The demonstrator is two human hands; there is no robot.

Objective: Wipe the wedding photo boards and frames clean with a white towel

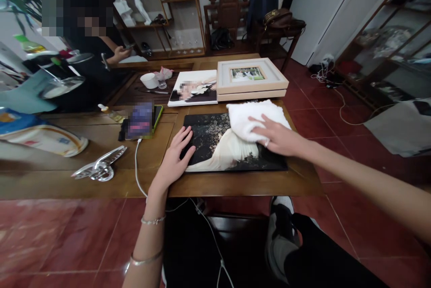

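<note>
The bench point(235, 184) runs across in front of me, and the dark photo panel point(232, 149) lies flat near its front edge, at the right-hand end. Just behind it sit the stacked frames point(247, 74), and beside those, on their left, a smaller white-edged print point(202, 88). On the panel's upper right part rests my white cloth point(245, 119), hiding that corner from view.

My left hand point(173, 157) is on the panel's left edge, fingers spread — steadying it, I judge. My right hand point(279, 137) lies over the cloth, fingers slightly apart on top; I cannot tell whether the thumb pinches a fold. A ring point(267, 143) shows on that hand.

By my judgement the wiping is partway along — the right side is in hand. The left and lower parts lie uncovered, but whether they are done or left to do, I cannot tell. Neither hand touches the frames or print.
</note>
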